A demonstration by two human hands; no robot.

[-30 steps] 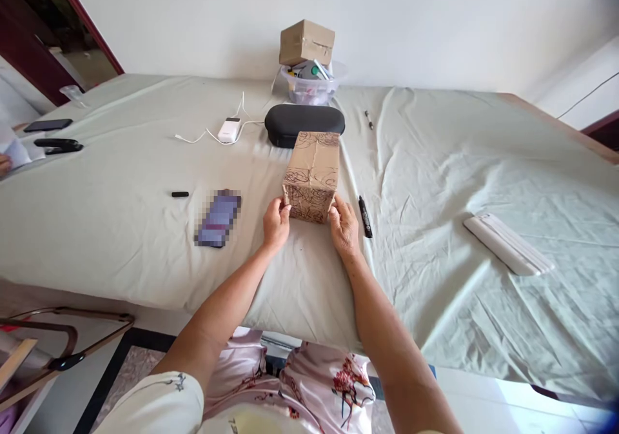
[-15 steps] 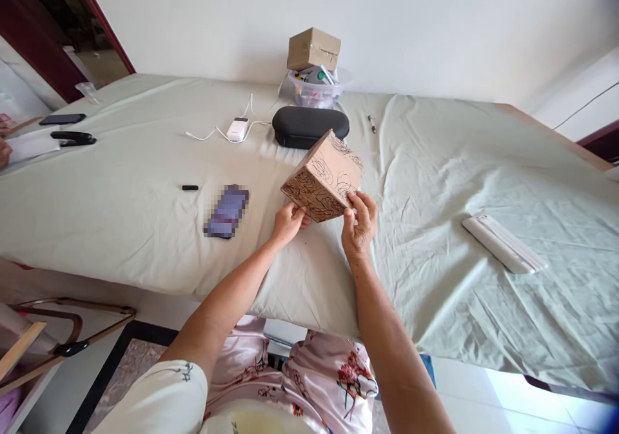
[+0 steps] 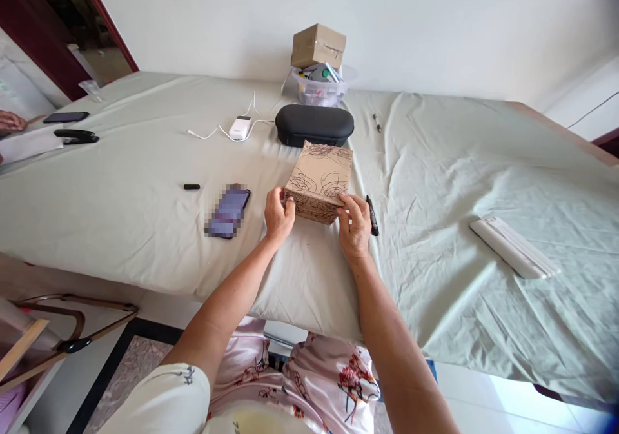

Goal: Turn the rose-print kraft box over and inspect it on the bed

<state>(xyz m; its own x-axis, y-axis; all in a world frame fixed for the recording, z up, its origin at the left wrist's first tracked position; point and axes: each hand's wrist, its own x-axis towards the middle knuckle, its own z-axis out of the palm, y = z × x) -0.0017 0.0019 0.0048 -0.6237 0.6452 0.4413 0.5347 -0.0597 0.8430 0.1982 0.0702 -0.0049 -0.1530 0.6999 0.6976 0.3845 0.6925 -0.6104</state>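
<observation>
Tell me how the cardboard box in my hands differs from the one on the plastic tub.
The scribbled box bears dark looping lines; the plain box shows none on its visible sides. Your left hand and right hand hold the scribbled box, while the plain box rests atop the plastic tub. Both are brown cardboard.

No text legible; print on black marker (image 3: 373, 217) too small.
</observation>
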